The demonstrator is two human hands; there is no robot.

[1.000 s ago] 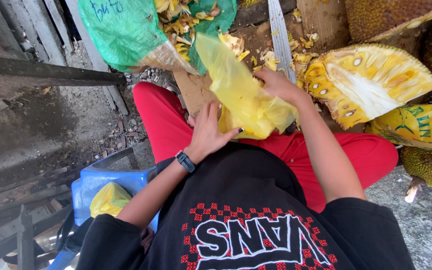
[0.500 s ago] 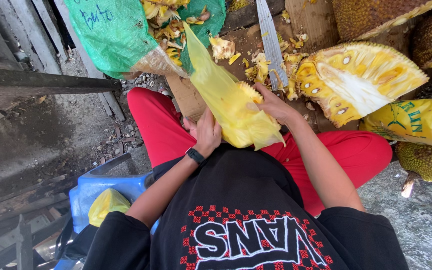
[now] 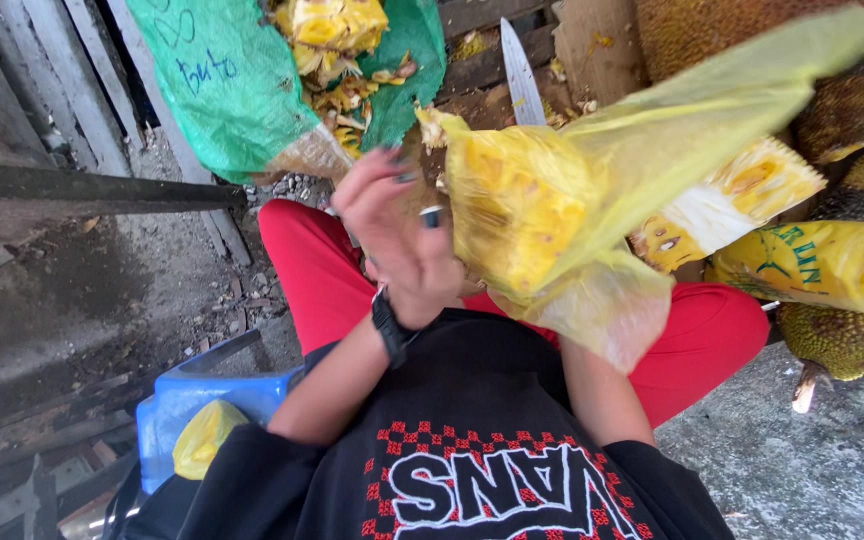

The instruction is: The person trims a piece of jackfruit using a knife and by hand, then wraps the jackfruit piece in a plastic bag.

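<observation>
Head view looks down on a seated person lifting a yellow plastic bag (image 3: 592, 190) with a chunk of jackfruit (image 3: 512, 200) inside it, raised above the lap in red trousers (image 3: 322, 260). The left hand (image 3: 397, 235) is up beside the bag with fingers spread and loosely curled, palm near the plastic but not clearly gripping it; the right hand is hidden behind the bag, so I cannot tell how it holds. The bag looks thin and stretched, and the weight of the fruit could tear it or let the piece slip out of the open end, since only the hidden hand seems to carry it. A long knife (image 3: 520, 85) lies just beyond on the wooden boards (image 3: 472, 15), near where the bag swings. The work surface is rough boards and cardboard littered with fruit scraps; a cut jackfruit half (image 3: 732, 200) and whole ones (image 3: 842, 335) sit at the right, a green mesh sack (image 3: 227, 85) of peelings at the top, a blue plastic stool (image 3: 192, 395) on the bare concrete ground at the left
</observation>
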